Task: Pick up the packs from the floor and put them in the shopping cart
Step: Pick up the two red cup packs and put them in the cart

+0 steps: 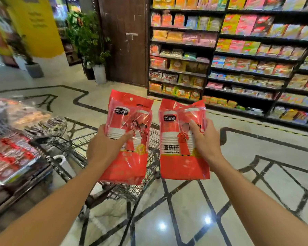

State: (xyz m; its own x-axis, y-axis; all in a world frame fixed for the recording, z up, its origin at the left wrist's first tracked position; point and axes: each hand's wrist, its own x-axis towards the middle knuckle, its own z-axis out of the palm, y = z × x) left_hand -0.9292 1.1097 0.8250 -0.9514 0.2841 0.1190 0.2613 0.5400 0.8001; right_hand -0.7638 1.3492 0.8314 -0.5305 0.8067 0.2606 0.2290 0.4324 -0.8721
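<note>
I see two glossy red packs, the left pack [127, 139] and the right pack [182, 141], each printed with white cups and red-robed cartoon figures, over a grey wire shopping cart [114, 144] on a pale marble floor [238, 201] inlaid with black lines.

"喜庆杯" and brand "优多者" on right red pack [182, 139]

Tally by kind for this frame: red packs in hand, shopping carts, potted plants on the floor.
Red packs: 2, left pack in the left hand, right pack in the right hand
Shopping cart: 1
Potted plants: 2
Total: 5
</note>
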